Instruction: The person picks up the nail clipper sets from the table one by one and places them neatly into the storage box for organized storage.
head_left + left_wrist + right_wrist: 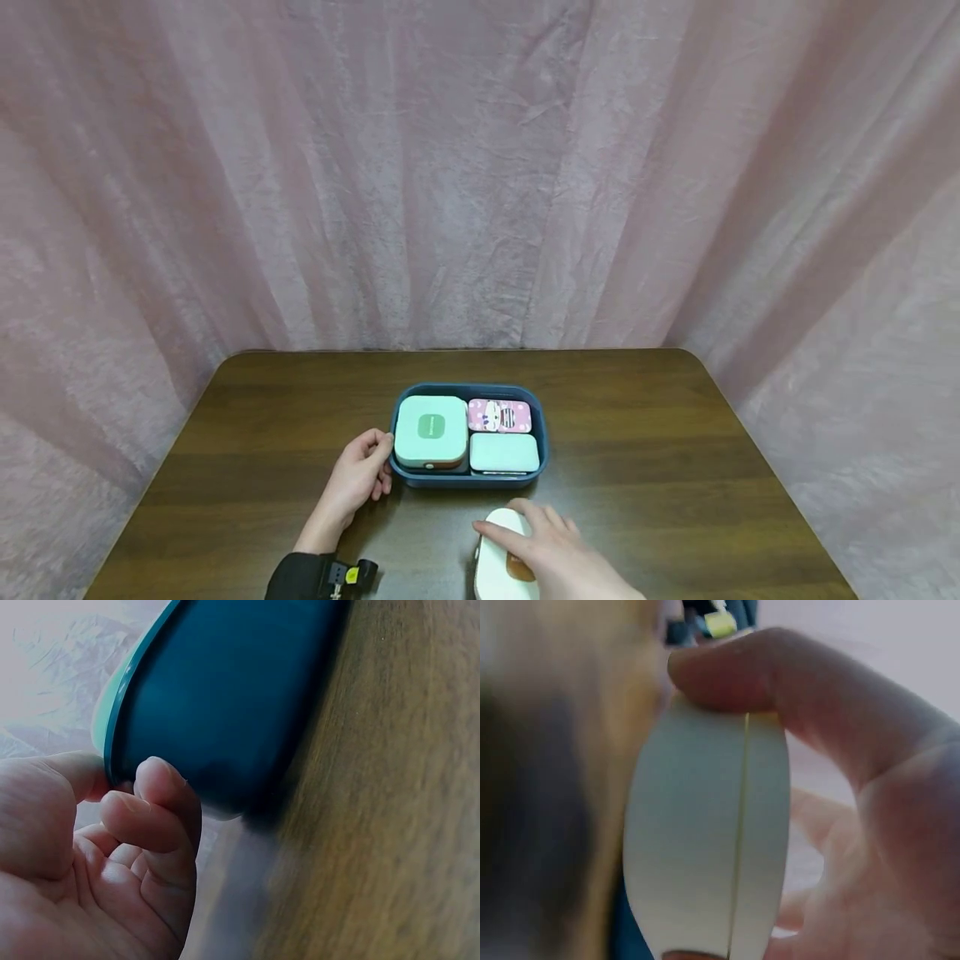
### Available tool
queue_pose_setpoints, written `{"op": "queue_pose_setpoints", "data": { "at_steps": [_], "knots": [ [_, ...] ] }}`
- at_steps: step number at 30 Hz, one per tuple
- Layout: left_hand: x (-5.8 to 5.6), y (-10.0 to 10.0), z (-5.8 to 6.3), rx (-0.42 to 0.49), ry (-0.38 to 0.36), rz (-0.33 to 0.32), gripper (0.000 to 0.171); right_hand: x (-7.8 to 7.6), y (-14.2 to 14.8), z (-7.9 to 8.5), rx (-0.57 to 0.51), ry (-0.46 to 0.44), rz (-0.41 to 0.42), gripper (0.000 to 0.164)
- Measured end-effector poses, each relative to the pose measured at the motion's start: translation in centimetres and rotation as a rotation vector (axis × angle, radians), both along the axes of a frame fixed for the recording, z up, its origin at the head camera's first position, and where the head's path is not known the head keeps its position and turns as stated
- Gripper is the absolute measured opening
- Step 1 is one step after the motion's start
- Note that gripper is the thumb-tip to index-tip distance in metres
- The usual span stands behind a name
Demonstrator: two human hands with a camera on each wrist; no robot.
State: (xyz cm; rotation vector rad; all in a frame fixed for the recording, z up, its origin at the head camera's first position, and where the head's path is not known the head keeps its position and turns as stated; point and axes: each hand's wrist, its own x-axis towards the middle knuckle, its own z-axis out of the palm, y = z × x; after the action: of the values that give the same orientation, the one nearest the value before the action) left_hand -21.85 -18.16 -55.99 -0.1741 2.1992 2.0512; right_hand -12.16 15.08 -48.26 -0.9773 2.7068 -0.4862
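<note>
My left hand (357, 477) pinches the left rim of a dark blue bin (472, 481), thumb on top and curled fingers against the outer wall in the left wrist view. Inside the bin sit a square mint-green box (431, 452) at left, a small pink cartoon-print tin (517, 415) at back right and a pale mint rectangular box (504, 452) at front right. Nearer me, my right hand (558, 554) grips a white rounded box (495, 575) with a brown patch. The right wrist view shows its lid seam (739, 825) and my thumb across one end.
The bin stands on a brown wooden table (652, 450) with rounded far corners. Pink curtains (480, 208) hang behind the table and along its sides. A black strap with a small device (348, 577) is on my left wrist.
</note>
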Motion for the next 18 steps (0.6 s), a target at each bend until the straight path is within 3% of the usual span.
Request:
{"op": "queue_pose_setpoints", "data": {
  "at_steps": [4,7,12,18],
  "knots": [
    [-0.1,0.0,0.1,0.001,-0.002,0.004,0.027,-0.7,1.2,2.0,-0.061,0.204,0.003,0.101],
    [-0.1,0.1,-0.1,0.005,-0.001,0.005,0.027,-1.5,1.8,3.0,-0.066,0.265,0.014,0.107],
    [-0.2,0.1,-0.4,0.01,0.001,0.001,0.026,-3.2,2.4,3.9,-0.049,0.243,0.062,0.105],
    [-0.1,0.0,-0.3,0.008,0.005,-0.002,0.027,-6.5,2.5,4.5,-0.036,0.157,0.072,0.103]
  ]
}}
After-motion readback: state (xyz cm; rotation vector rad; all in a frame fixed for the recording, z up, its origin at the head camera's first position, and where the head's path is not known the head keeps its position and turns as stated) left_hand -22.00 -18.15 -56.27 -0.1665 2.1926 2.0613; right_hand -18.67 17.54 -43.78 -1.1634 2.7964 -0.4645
